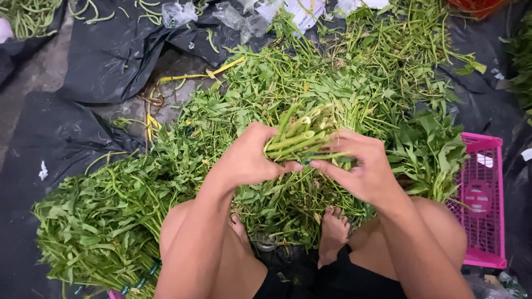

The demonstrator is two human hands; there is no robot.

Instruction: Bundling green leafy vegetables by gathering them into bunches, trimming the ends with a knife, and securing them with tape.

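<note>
Head view: left hand [249,158] and right hand [360,169] both grip a stem bunch [302,138] over the greens pile [343,83]. Tied bundles [94,232] near left look finished, probably; plenty remains loose.

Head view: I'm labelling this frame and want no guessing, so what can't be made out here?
- Bundle of green stems: lower part hidden by the left hand and right hand.
- Pink crate: contents unclear through the mesh; left side covered by leaves.
- Orange thing: cut off by the top edge.
- Long beans: cut off by the corner.
</note>
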